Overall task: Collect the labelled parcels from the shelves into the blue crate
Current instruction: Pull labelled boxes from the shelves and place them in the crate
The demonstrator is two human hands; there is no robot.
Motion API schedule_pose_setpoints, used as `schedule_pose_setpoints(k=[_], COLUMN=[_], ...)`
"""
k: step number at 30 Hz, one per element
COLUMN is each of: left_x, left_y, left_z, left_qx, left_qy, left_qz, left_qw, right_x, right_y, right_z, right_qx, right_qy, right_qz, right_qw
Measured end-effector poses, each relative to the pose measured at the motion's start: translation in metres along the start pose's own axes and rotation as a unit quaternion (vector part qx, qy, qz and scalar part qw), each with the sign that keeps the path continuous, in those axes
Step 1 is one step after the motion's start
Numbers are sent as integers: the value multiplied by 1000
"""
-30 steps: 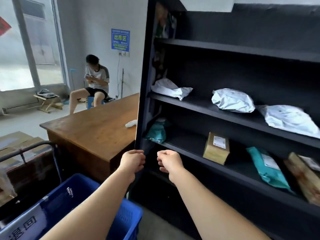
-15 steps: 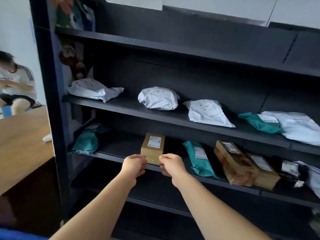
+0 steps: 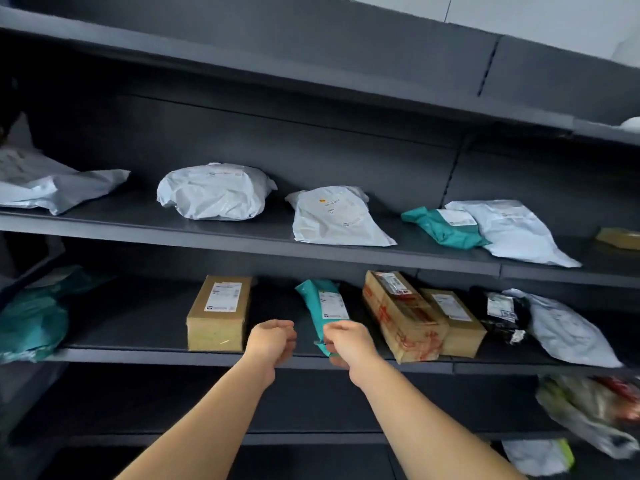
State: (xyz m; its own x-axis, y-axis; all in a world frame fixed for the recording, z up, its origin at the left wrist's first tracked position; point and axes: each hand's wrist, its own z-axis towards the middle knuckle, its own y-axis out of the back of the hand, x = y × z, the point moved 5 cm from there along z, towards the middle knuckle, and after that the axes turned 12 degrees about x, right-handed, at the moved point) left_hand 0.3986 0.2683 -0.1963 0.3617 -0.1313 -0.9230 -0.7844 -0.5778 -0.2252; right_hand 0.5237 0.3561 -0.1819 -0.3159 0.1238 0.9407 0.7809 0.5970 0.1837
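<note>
With both sets of fingers curled loosely inward and holding nothing I can make out, the right hand [image 3: 348,344] sits right at the near end of the teal parcel [image 3: 323,308], though whether it touches is hard to tell. That parcel lies on the middle shelf [image 3: 138,353] with its long axis running away from the person, so it's the right hand's take, while the left hand [image 3: 272,342] hovers between it and the box [image 3: 220,313]; no crate in view.
</note>
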Motion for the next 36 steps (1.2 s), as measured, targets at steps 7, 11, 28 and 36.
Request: schedule_pose_setpoints(k=[7, 11, 28, 36], left_x=[1, 2, 59, 114], left_y=[-39, -50, -57, -58], left_z=[80, 123, 236, 307], left_qx=[35, 53, 68, 56], left_qy=[25, 41, 121, 127], left_qz=[13, 30, 181, 219], left_qw=[999, 997, 974, 966], right_x=[0, -2, -58, -79], right_y=[42, 56, 78, 77], right_z=[65, 103, 214, 250], right_qx=[-30, -37, -21, 32], right_qy=[-24, -45, -116, -142], right_qz=[2, 11, -4, -50], right_qw=[999, 998, 993, 988])
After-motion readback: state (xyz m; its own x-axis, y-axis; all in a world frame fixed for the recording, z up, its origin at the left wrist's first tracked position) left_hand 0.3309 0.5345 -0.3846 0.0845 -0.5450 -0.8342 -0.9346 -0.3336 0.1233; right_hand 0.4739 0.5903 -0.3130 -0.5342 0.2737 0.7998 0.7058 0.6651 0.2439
